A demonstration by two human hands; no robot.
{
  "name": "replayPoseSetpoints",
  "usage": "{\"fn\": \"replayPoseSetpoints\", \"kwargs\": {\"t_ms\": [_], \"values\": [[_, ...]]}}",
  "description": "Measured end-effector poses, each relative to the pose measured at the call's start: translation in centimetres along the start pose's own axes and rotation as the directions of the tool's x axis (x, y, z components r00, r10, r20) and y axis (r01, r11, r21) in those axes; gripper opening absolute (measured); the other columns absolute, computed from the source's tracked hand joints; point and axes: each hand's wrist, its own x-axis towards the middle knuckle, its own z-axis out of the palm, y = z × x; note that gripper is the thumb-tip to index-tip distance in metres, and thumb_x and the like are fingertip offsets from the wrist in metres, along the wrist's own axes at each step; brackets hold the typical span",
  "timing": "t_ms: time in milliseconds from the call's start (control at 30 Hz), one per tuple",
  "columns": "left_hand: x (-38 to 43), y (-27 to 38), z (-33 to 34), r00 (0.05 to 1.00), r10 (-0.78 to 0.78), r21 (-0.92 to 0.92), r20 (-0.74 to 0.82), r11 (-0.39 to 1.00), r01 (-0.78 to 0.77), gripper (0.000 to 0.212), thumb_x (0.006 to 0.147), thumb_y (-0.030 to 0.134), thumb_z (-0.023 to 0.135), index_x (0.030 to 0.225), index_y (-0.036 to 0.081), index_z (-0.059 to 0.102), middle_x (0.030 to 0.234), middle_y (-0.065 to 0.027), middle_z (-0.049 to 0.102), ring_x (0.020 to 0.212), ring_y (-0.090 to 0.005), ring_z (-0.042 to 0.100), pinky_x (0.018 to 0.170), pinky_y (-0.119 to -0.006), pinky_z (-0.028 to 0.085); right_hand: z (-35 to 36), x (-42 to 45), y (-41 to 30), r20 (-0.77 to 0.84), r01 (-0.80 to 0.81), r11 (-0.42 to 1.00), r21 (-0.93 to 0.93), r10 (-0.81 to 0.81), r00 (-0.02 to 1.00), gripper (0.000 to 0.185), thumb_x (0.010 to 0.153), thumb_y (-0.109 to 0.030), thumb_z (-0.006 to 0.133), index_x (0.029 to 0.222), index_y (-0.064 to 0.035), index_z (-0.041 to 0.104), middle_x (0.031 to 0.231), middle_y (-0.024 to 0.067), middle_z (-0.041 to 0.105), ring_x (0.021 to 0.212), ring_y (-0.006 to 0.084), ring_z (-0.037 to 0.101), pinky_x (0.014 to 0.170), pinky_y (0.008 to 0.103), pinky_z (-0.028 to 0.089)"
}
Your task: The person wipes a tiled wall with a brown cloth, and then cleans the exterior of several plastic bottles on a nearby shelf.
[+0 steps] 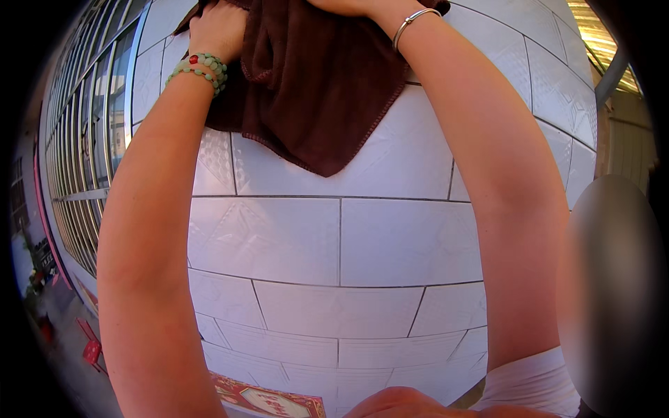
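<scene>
A dark brown cloth (pixel 324 89) with stitched edges hangs in folds at the top middle, one corner pointing down over a white tiled wall (pixel 397 240). My left hand (pixel 222 28), below it a wrist with green bead bracelets (pixel 206 68), is at the cloth's upper left; its fingers are partly hidden by the cloth and the picture's rim. My right hand (pixel 347 4) is at the cloth's upper right, mostly cut off by the top edge, with a silver bangle (pixel 410 25) on the wrist. Whether either hand grips the cloth is not shown.
A window with metal bars (pixel 83 136) stands left of the tiles. A red chair (pixel 91 351) is on the ground at lower left. A red patterned box or panel with writing (pixel 272 399) lies at the bottom. Corrugated roofing (pixel 606 31) shows at upper right. A blurred oval covers the right side.
</scene>
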Motion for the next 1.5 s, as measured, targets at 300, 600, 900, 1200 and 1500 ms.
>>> {"fn": "replayPoseSetpoints", "kwargs": {"t_ms": [300,600,900,1200,1500], "values": [[-10.8,-1.7,-1.9,0.896,0.004,0.304,0.443,0.940,-0.155,0.047,0.083,0.049,0.055,0.113,0.015,0.067,0.110,-0.0122,0.065,0.108,-0.0378,0.055,0.083,-0.055,0.043,-7.6,-7.6,-9.8,0.010,0.029,0.975,0.222,-0.032,0.999,0.048,0.080,-0.035,0.058,0.109,0.0028,0.055,0.108,0.0235,0.057,0.108,0.0372,0.051,0.097,0.0474,0.038],[-29.0,9.1,-12.4,0.883,0.167,-0.293,0.439,0.956,-0.035,0.060,0.083,0.036,0.055,0.136,0.009,0.044,0.132,-0.0152,0.047,0.121,-0.0386,0.040,0.098,-0.054,0.030,-16.5,-18.7,-22.5,0.339,-0.287,0.658,0.696,0.051,0.939,0.052,0.085,-0.020,0.054,0.134,-0.0050,0.044,0.124,0.0157,0.054,0.112,0.0316,0.054,0.095,0.0427,0.043],[-42.7,13.6,-17.9,0.377,0.507,-0.579,0.775,0.809,0.102,0.045,0.080,0.041,0.058,0.110,0.009,0.060,0.108,-0.0135,0.057,0.107,-0.0379,0.049,0.089,-0.054,0.036,-25.3,-30.2,-30.8,0.409,0.032,0.649,0.760,-0.517,0.752,0.051,0.085,-0.019,0.050,0.130,0.0033,0.046,0.110,0.0162,0.061,0.095,0.0253,0.060,0.082,0.0390,0.049],[-30.8,4.3,-12.9,0.851,0.407,-0.526,0.330,0.829,-0.192,0.060,0.080,0.046,0.057,0.130,0.012,0.052,0.130,-0.0145,0.052,0.123,-0.0339,0.043,0.100,-0.055,0.030,-17.5,-19.1,-22.1,0.594,-0.231,0.655,0.719,-0.407,0.694,0.061,0.080,-0.025,0.062,0.134,-0.0032,0.045,0.128,0.0135,0.054,0.119,0.0310,0.050,0.101,0.0433,0.038],[-8.4,-7.5,-2.4,0.958,0.284,-0.108,0.041,0.954,-0.279,0.034,0.082,0.042,0.056,0.100,0.015,0.067,0.103,-0.0077,0.064,0.095,-0.0294,0.058,0.074,-0.047,0.042,-4.9,-2.2,-12.5,0.220,-0.014,0.988,0.155,-0.020,0.975,0.047,0.083,-0.037,0.060,0.122,-0.0112,0.054,0.123,0.0158,0.053,0.112,0.0360,0.049,0.098,0.0456,0.038]]}}
